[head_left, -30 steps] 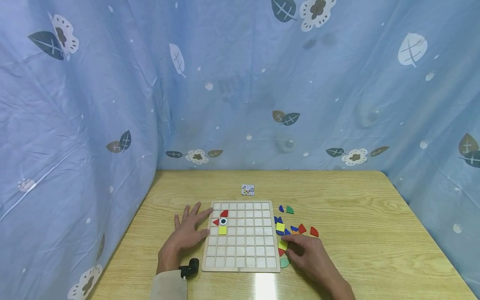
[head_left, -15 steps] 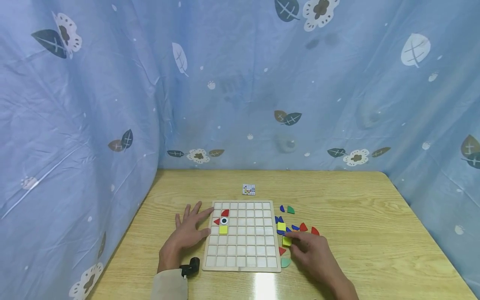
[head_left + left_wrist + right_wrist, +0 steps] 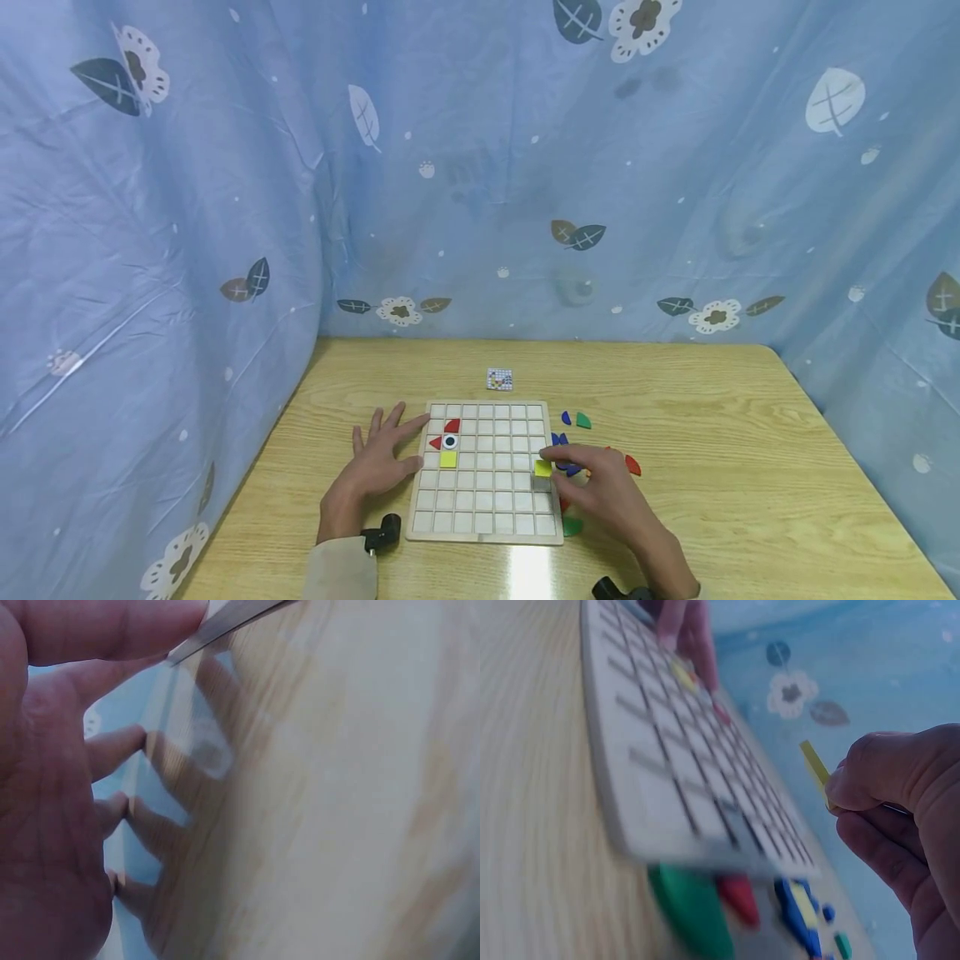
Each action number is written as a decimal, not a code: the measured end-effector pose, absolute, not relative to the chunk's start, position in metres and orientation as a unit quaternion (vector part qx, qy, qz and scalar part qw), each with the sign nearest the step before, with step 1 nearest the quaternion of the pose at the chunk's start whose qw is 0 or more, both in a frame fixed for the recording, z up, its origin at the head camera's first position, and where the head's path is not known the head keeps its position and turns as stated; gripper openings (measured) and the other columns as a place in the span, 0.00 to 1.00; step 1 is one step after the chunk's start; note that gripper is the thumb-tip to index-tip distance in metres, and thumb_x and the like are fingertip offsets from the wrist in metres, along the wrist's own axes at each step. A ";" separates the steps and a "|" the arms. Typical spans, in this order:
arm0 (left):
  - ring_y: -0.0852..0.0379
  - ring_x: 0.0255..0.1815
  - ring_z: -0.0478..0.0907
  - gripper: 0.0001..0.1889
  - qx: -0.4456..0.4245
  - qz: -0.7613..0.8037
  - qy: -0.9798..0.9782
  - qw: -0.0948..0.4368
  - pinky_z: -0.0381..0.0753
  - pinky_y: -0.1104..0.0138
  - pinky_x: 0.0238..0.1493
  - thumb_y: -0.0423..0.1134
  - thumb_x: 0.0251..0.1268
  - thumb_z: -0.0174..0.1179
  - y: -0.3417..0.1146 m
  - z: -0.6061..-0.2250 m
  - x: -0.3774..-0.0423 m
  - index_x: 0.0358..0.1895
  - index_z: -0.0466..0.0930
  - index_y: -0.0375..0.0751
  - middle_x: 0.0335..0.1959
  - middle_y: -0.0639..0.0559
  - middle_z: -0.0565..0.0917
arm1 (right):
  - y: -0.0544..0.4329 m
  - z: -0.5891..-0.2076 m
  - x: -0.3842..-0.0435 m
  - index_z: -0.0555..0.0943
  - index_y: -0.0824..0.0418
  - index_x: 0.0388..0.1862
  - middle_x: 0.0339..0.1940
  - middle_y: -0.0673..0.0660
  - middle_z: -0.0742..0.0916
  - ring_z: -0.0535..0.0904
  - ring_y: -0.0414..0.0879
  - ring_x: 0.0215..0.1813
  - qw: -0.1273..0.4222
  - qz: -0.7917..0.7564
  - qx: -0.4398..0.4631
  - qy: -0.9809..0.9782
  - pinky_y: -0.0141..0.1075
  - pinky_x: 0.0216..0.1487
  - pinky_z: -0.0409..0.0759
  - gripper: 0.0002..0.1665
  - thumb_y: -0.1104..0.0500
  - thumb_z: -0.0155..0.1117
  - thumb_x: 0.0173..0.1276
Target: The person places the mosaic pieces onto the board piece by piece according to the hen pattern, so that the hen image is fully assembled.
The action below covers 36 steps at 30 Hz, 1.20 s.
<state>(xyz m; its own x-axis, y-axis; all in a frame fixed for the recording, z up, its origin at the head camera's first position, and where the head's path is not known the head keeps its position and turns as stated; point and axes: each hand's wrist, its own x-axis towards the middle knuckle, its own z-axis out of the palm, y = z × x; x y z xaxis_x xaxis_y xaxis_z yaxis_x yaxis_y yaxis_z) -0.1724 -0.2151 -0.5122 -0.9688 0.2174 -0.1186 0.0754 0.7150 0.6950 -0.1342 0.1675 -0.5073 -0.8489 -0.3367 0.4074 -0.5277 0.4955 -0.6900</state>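
My right hand (image 3: 600, 483) pinches a yellow square tile (image 3: 543, 468) between thumb and fingers, over the right-hand columns of the wooden grid board (image 3: 483, 538). In the right wrist view the tile (image 3: 815, 769) is seen nearly edge-on, raised above the board. Spread fingers of my left hand (image 3: 378, 462) rest on the table, with the thumb and index fingertip at the board's left edge. In the upper left of the grid sit a red quarter-circle (image 3: 452, 426), a red triangle (image 3: 436, 442), a round eye tile (image 3: 450, 442) and another yellow square (image 3: 447, 459).
Right of the board lie loose blue pieces (image 3: 563, 439), green pieces (image 3: 583, 421) and red pieces (image 3: 633, 465), some hidden behind my right hand. A small printed pattern card (image 3: 499, 380) lies beyond the board. A blue curtain (image 3: 480, 167) hangs past the table's far edge.
My right hand has picked up the yellow square from the loose pieces and carried it left over the board. My left hand stays where it was.
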 end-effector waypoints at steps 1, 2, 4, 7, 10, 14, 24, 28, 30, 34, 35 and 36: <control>0.25 0.91 0.29 0.36 0.080 0.369 0.921 0.096 0.16 0.25 0.79 0.35 0.73 0.67 -0.215 -0.512 -0.173 0.84 0.72 0.54 0.92 0.35 0.48 | 0.163 -0.506 -0.136 0.93 0.59 0.54 0.50 0.48 0.96 0.92 0.41 0.49 0.102 0.440 0.255 -0.855 0.44 0.45 0.92 0.21 0.73 0.74 0.64; 0.25 0.91 0.29 0.36 0.081 0.370 0.921 0.096 0.16 0.25 0.79 0.35 0.73 0.67 -0.215 -0.512 -0.173 0.84 0.72 0.54 0.92 0.35 0.48 | 0.158 -0.504 -0.138 0.93 0.59 0.54 0.50 0.48 0.96 0.92 0.43 0.49 0.099 0.443 0.260 -0.852 0.44 0.46 0.92 0.21 0.73 0.74 0.64; 0.25 0.91 0.29 0.36 0.081 0.369 0.921 0.095 0.16 0.25 0.79 0.35 0.73 0.67 -0.215 -0.512 -0.173 0.83 0.72 0.54 0.92 0.35 0.48 | 0.148 -0.502 -0.141 0.93 0.60 0.54 0.50 0.49 0.96 0.93 0.45 0.50 0.099 0.446 0.276 -0.845 0.45 0.48 0.93 0.21 0.73 0.73 0.64; 0.26 0.91 0.29 0.36 0.080 0.368 0.921 0.096 0.16 0.25 0.80 0.35 0.73 0.67 -0.215 -0.512 -0.173 0.83 0.72 0.55 0.92 0.36 0.48 | 0.132 -0.499 -0.146 0.93 0.61 0.53 0.49 0.50 0.96 0.93 0.45 0.51 0.109 0.441 0.304 -0.837 0.46 0.51 0.93 0.20 0.73 0.74 0.64; 0.26 0.92 0.29 0.36 0.078 0.367 0.922 0.097 0.16 0.26 0.80 0.35 0.73 0.67 -0.215 -0.513 -0.172 0.83 0.72 0.55 0.92 0.36 0.48 | 0.117 -0.498 -0.151 0.93 0.61 0.53 0.49 0.50 0.96 0.94 0.46 0.53 0.108 0.436 0.324 -0.833 0.44 0.53 0.92 0.19 0.72 0.74 0.64; 0.26 0.92 0.29 0.36 0.077 0.365 0.922 0.100 0.16 0.26 0.80 0.36 0.74 0.67 -0.215 -0.513 -0.172 0.84 0.72 0.55 0.92 0.36 0.48 | 0.098 -0.499 -0.153 0.93 0.61 0.54 0.51 0.50 0.96 0.93 0.46 0.57 0.080 0.438 0.334 -0.831 0.43 0.58 0.91 0.19 0.71 0.74 0.65; 0.26 0.92 0.30 0.36 0.073 0.357 0.926 0.096 0.17 0.25 0.81 0.37 0.74 0.68 -0.215 -0.512 -0.173 0.83 0.72 0.57 0.92 0.36 0.49 | 0.057 -0.513 -0.158 0.92 0.61 0.56 0.52 0.52 0.96 0.93 0.45 0.53 0.022 0.445 0.343 -0.827 0.39 0.58 0.91 0.19 0.70 0.72 0.67; 0.26 0.92 0.30 0.36 0.073 0.361 0.925 0.095 0.17 0.25 0.80 0.37 0.73 0.68 -0.214 -0.511 -0.173 0.83 0.73 0.57 0.92 0.36 0.50 | 0.046 -0.519 -0.159 0.92 0.60 0.56 0.53 0.52 0.95 0.92 0.41 0.56 0.017 0.425 0.346 -0.836 0.36 0.60 0.89 0.19 0.70 0.73 0.68; 0.26 0.92 0.30 0.36 0.074 0.363 0.924 0.096 0.17 0.25 0.80 0.37 0.73 0.68 -0.214 -0.510 -0.174 0.83 0.73 0.57 0.92 0.35 0.50 | 0.041 -0.521 -0.158 0.93 0.59 0.56 0.53 0.51 0.95 0.91 0.40 0.58 0.020 0.411 0.345 -0.844 0.36 0.60 0.89 0.19 0.70 0.73 0.68; 0.25 0.92 0.30 0.36 0.074 0.363 0.924 0.097 0.17 0.25 0.80 0.36 0.73 0.68 -0.215 -0.510 -0.174 0.83 0.73 0.56 0.92 0.35 0.50 | 0.036 -0.523 -0.156 0.92 0.57 0.58 0.54 0.51 0.95 0.90 0.36 0.55 0.038 0.374 0.340 -0.862 0.35 0.58 0.89 0.20 0.69 0.73 0.69; 0.25 0.92 0.30 0.36 0.075 0.363 0.924 0.097 0.17 0.25 0.80 0.36 0.73 0.68 -0.215 -0.510 -0.174 0.83 0.73 0.56 0.92 0.35 0.50 | 0.035 -0.523 -0.156 0.92 0.57 0.58 0.54 0.50 0.95 0.90 0.36 0.54 0.043 0.368 0.339 -0.865 0.34 0.57 0.90 0.19 0.69 0.73 0.69; 0.25 0.91 0.30 0.36 0.075 0.363 0.923 0.097 0.17 0.25 0.80 0.36 0.73 0.68 -0.215 -0.510 -0.174 0.83 0.73 0.56 0.92 0.35 0.50 | 0.034 -0.523 -0.155 0.92 0.57 0.58 0.53 0.50 0.95 0.90 0.36 0.53 0.049 0.363 0.339 -0.867 0.34 0.57 0.90 0.19 0.68 0.73 0.70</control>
